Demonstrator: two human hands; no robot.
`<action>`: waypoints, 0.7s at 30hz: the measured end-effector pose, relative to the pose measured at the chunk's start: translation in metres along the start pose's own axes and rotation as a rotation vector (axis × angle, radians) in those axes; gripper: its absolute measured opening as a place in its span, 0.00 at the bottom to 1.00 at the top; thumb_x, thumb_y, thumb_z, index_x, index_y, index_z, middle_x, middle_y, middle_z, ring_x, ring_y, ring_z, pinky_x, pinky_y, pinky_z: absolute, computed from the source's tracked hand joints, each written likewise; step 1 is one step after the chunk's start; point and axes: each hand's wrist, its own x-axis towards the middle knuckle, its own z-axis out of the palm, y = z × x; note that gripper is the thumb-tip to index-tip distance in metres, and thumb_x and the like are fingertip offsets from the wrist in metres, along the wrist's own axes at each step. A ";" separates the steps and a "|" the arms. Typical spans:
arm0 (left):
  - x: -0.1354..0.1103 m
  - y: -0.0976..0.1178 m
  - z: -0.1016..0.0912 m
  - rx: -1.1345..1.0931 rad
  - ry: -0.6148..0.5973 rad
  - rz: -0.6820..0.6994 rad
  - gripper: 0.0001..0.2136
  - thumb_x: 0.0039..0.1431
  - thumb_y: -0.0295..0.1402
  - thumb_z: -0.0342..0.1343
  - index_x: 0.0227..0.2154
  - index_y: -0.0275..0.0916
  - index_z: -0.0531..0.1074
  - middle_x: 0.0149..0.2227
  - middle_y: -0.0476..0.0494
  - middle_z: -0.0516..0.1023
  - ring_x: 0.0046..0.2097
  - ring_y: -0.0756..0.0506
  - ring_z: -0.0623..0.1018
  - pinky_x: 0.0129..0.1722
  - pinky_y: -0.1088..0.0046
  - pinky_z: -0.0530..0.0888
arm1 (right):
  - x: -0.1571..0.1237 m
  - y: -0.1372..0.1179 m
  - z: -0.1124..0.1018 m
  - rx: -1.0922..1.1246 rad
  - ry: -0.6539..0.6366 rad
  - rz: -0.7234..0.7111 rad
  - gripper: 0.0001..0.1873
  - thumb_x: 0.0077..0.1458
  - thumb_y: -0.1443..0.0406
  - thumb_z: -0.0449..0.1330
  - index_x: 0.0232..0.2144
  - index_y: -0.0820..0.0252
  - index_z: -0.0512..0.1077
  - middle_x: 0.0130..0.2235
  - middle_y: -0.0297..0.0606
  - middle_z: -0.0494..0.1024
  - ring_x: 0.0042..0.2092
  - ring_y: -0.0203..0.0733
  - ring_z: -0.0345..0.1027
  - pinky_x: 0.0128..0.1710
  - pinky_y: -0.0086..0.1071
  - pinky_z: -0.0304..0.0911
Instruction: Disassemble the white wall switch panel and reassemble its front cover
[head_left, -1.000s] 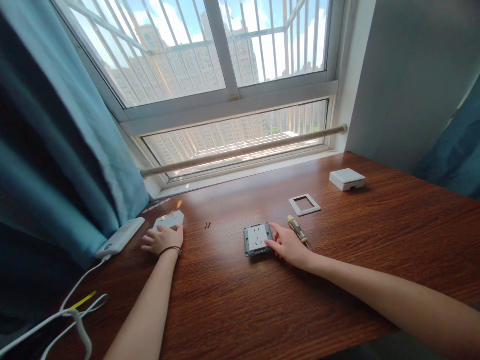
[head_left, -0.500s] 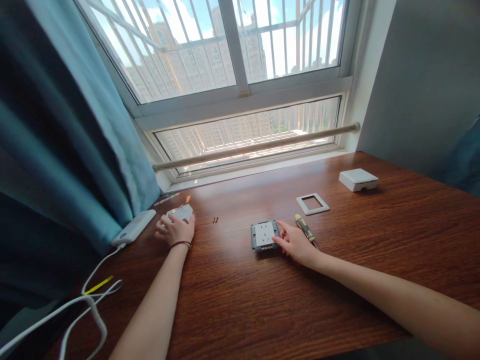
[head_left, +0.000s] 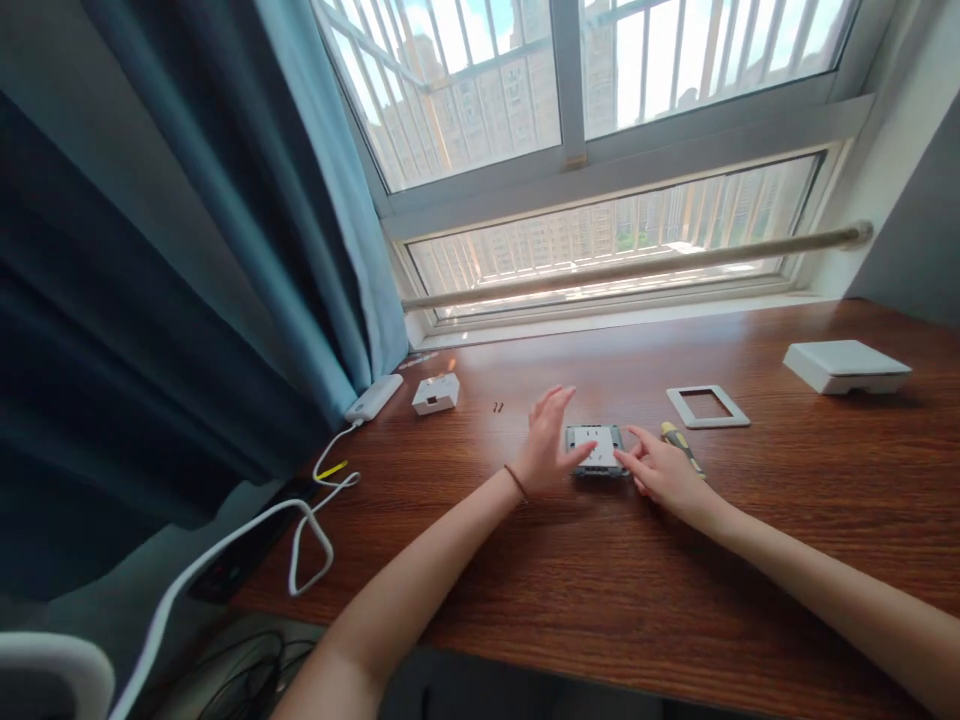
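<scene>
A wall socket (head_left: 595,450) with a white face and a grey metal rim lies on the brown table. My right hand (head_left: 660,475) grips its right edge between thumb and fingers. At the socket's left side is my left hand (head_left: 547,445), open and empty, its fingers raised and the thumb reaching over the white face. I cannot tell whether that thumb touches it. Just behind my right hand lies a screwdriver (head_left: 677,438) with a yellow and grey handle, partly covered. A square white cover frame (head_left: 679,408) rests farther back.
Two small screws (head_left: 498,407) lie left of the socket. Beyond them are a white box (head_left: 436,395) and a white device (head_left: 375,398) with a cable (head_left: 304,510) running to the front left. Another white box (head_left: 847,366) sits at the far right. A blue curtain (head_left: 300,200) hangs at left.
My left hand has let go of the white box at the left and come over to the socket. My right hand stays at the socket's right edge. The view has turned left.
</scene>
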 end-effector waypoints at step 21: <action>-0.022 0.004 0.006 -0.207 -0.224 -0.195 0.42 0.43 0.49 0.60 0.57 0.35 0.48 0.57 0.31 0.56 0.59 0.36 0.57 0.59 0.54 0.54 | 0.049 0.133 -0.131 -0.717 0.388 -0.186 0.15 0.52 0.57 0.51 0.33 0.59 0.73 0.30 0.48 0.75 0.31 0.54 0.67 0.27 0.40 0.56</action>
